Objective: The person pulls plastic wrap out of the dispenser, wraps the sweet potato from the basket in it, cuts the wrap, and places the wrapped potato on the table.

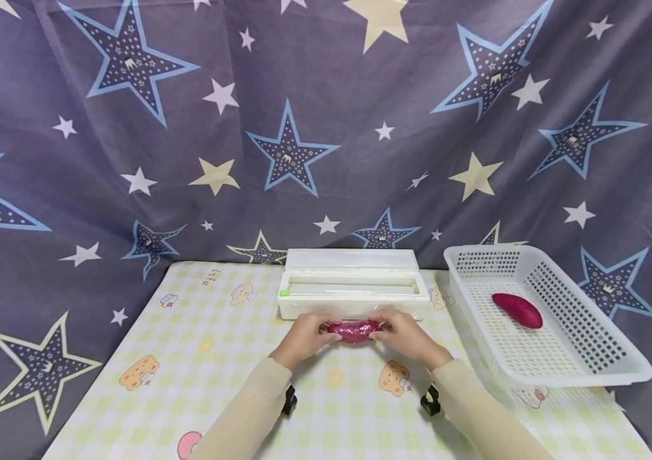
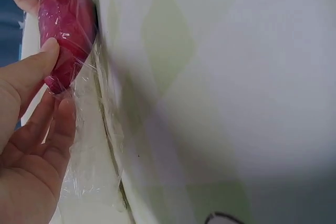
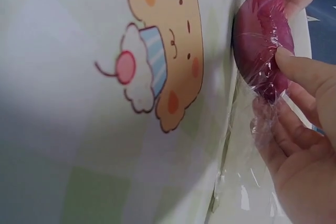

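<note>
A purple-red sweet potato in clear plastic wrap is held between both hands, just in front of a white wrap box. My left hand grips its left end, thumb on top and fingers beneath, as the left wrist view shows. At the opposite end, my right hand pinches the sweet potato the same way. Loose film trails from the ends beside the fingers. The wrap box has its lid raised, with a roll inside.
To the right stands a white perforated basket with a second, unwrapped sweet potato in it. A green-checked cloth with cartoon prints covers the table. Behind it hangs a dark star-patterned curtain.
</note>
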{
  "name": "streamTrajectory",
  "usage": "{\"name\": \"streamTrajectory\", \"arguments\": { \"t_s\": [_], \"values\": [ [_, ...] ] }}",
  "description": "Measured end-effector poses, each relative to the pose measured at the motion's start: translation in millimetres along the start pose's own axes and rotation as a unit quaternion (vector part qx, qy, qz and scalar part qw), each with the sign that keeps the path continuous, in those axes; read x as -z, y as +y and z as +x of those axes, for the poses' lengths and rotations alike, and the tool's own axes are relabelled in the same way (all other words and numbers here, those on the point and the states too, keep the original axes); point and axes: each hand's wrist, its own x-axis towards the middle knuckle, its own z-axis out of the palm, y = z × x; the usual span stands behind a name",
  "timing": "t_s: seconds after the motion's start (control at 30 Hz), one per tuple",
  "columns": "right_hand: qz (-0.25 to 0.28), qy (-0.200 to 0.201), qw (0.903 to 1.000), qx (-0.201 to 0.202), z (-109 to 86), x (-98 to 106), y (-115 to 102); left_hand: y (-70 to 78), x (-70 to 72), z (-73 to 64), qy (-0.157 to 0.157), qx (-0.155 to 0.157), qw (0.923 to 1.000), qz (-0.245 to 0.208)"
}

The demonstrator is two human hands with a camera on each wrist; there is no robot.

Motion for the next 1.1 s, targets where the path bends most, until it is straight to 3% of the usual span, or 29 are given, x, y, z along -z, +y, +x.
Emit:
{"name": "streamTrajectory", "arguments": {
  "t_s": [0.33, 0.53, 1.1],
  "values": [
    [0.015, -0.020, 0.9990, -0.037, -5.2, 0.7, -4.7, 1.9, 2.1, -2.9, -0.028, 0.008, 0.9992, -0.027],
    [0.016, -0.026, 0.9988, -0.038, -5.3, 0.7, -7.5, 1.4, 3.5, -4.2, -0.033, 0.002, 0.9992, -0.024],
    [-0.014, 0.001, 0.9981, -0.060, -6.9, -6.6, -14.5, -2.7, 8.7, -2.2, -0.052, 0.001, 0.9985, -0.021]
  ]
}}
